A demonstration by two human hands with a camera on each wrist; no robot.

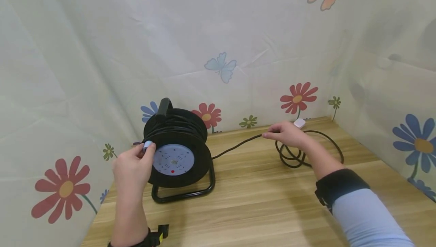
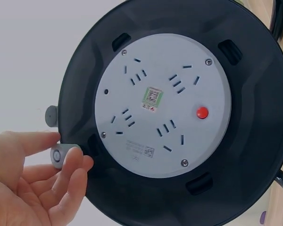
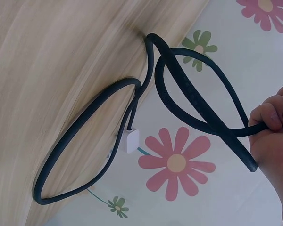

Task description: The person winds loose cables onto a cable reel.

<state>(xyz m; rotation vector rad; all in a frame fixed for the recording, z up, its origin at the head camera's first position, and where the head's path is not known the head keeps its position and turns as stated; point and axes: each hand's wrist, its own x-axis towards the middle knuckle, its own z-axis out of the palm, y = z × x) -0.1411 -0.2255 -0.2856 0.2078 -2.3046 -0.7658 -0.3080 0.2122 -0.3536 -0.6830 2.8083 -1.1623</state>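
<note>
A black cable reel (image 1: 202,152) with a pale grey socket face (image 2: 127,113) and a red button (image 2: 202,112) stands on its metal frame. At the reel's left rim my left hand (image 1: 133,165) pinches the small grey crank knob (image 2: 61,154) between thumb and fingers. Black cable (image 1: 235,146) runs from the drum rightward to my right hand (image 1: 287,133), whose fingers grip it just above the table. Beyond that hand the cable lies in loose loops (image 3: 92,106), ending in a white plug (image 3: 132,141).
Under everything is a wood-grain table (image 1: 238,209). A pale curtain (image 1: 177,42) printed with flowers and butterflies hangs behind and at both sides. The reel's black carry handle (image 1: 164,107) sticks up at the top, and its tubular foot (image 1: 185,197) rests on the table.
</note>
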